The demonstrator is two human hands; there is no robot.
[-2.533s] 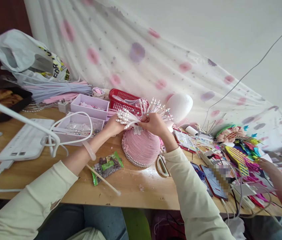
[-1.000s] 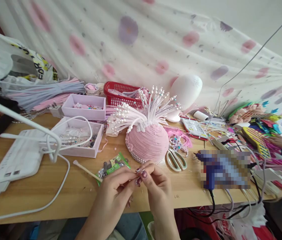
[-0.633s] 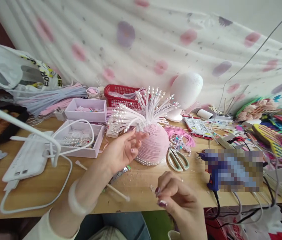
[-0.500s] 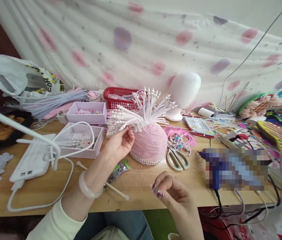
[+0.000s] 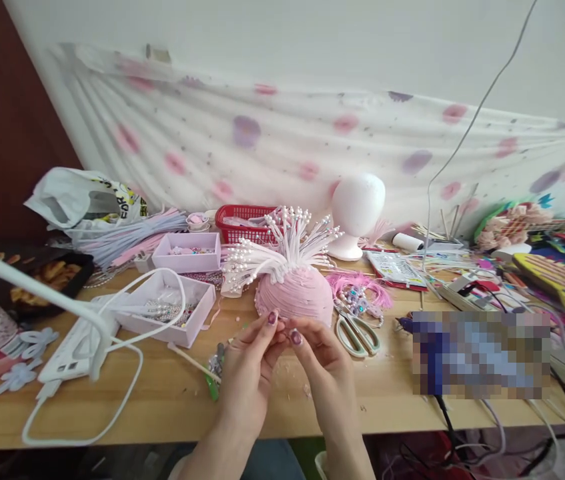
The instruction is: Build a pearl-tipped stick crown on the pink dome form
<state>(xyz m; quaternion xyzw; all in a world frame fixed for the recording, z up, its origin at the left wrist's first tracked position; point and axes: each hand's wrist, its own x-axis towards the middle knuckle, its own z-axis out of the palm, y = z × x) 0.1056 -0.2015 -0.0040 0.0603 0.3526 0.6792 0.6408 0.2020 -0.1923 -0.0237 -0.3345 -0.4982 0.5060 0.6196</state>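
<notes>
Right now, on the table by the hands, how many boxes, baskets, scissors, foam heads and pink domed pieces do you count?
Lilac boxes: 2
Red basket: 1
Scissors: 1
White foam head: 1
Pink dome: 1
Total: 6

White wall, flower-dotted cloth hung behind a wooden table, daylit

Home craft workshop: cluttered wooden table, bead boxes, scissors.
</notes>
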